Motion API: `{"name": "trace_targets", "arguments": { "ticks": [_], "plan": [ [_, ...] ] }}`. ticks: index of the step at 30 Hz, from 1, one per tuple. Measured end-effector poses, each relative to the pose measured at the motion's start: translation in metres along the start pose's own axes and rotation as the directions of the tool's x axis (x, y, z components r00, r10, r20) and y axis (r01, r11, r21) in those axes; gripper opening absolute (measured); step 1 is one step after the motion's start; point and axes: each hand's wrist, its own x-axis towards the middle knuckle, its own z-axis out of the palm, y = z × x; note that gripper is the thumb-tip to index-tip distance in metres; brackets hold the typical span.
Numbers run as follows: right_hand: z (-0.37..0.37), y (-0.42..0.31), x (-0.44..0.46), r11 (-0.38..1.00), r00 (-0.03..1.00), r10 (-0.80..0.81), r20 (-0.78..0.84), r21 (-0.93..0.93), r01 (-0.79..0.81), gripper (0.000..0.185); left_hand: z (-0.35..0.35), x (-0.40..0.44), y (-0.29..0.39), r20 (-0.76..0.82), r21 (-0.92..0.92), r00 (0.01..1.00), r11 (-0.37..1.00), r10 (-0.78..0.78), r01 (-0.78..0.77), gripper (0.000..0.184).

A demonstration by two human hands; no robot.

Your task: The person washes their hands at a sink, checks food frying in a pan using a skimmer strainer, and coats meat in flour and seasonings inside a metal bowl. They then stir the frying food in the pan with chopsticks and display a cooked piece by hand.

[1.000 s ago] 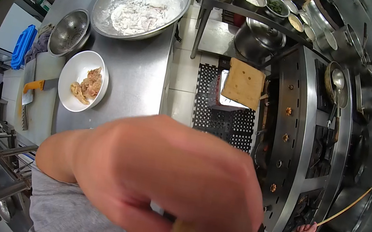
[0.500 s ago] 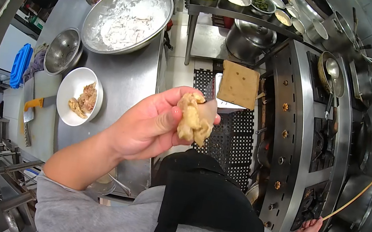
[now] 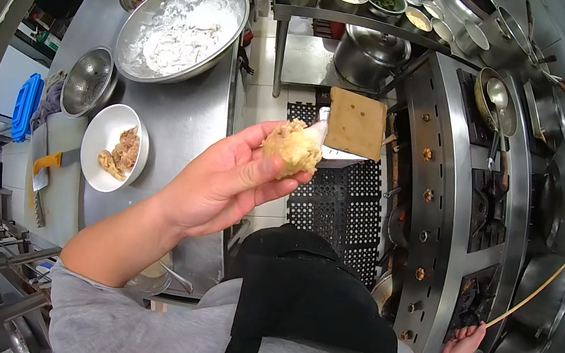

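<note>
In my left hand (image 3: 234,176), the thumb and fingers are closed around a lumpy, pale-yellow piece of chicken (image 3: 292,150), held up in front of me. Far to the right, my right hand (image 3: 463,344) grips the lower end of a long thin wooden stick (image 3: 534,290), beside the stove. A white bowl (image 3: 93,158) to the left of my left arm has pieces of raw-looking meat (image 3: 124,151) in it. Behind that stands a wide metal bowl (image 3: 229,40) with white flour (image 3: 179,32) and coated pieces inside.
A steel counter (image 3: 193,105) runs along the left, with a perforated metal bowl (image 3: 89,80) and a yellow-handled cleaver (image 3: 47,162) on a cutting board (image 3: 62,196). The gas stove (image 3: 454,198) lines the right. Cardboard (image 3: 355,124) lies over a white container above the black floor mat (image 3: 336,215).
My left hand has turned the chicken piece, showing a broader side, and shifted slightly left and up. The whole view has moved a little. My right hand still holds the stick.
</note>
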Motion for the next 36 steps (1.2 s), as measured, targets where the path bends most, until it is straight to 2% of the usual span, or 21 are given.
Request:
{"name": "trace_targets", "arguments": {
  "ticks": [2, 12, 15, 22, 29, 33, 36],
  "plan": [
    [-0.004, 0.003, 0.002, 1.0, 1.0, -0.01, 0.012, -0.004, 0.01, 0.019, 0.003, -0.001, 0.001, -0.055, 0.072, 0.998, 0.997, -0.008, 0.012, 0.057],
    [-0.012, 0.009, 0.003, 1.0, 1.0, -0.013, 0.011, 0.0, 0.013, 0.019, 0.008, -0.005, 0.003, -0.02, 0.108, 1.0, 0.994, -0.016, 0.018, 0.054],
    [-0.011, 0.008, 0.002, 1.0, 0.999, -0.029, 0.015, 0.007, 0.029, 0.019, 0.013, -0.003, 0.001, -0.058, 0.158, 0.998, 0.987, 0.032, -0.022, 0.056],
    [-0.013, 0.011, 0.002, 0.999, 0.999, -0.035, 0.021, -0.004, 0.035, 0.02, 0.012, -0.008, 0.009, -0.02, 0.181, 0.999, 0.982, -0.049, 0.052, 0.056],
    [-0.017, 0.012, 0.002, 1.0, 1.0, -0.021, 0.016, -0.004, 0.021, 0.02, 0.016, -0.01, 0.003, -0.03, 0.155, 1.0, 0.988, -0.004, 0.009, 0.056],
    [-0.016, 0.011, 0.001, 1.0, 1.0, -0.019, 0.017, 0.017, 0.019, 0.019, 0.017, -0.011, 0.006, 0.015, 0.16, 0.999, 0.987, -0.037, 0.034, 0.055],
    [-0.014, 0.01, -0.002, 1.0, 1.0, -0.012, 0.016, 0.008, 0.012, 0.019, 0.018, -0.011, 0.006, 0.022, 0.048, 0.998, 0.998, -0.051, 0.05, 0.053]
  ]
}}
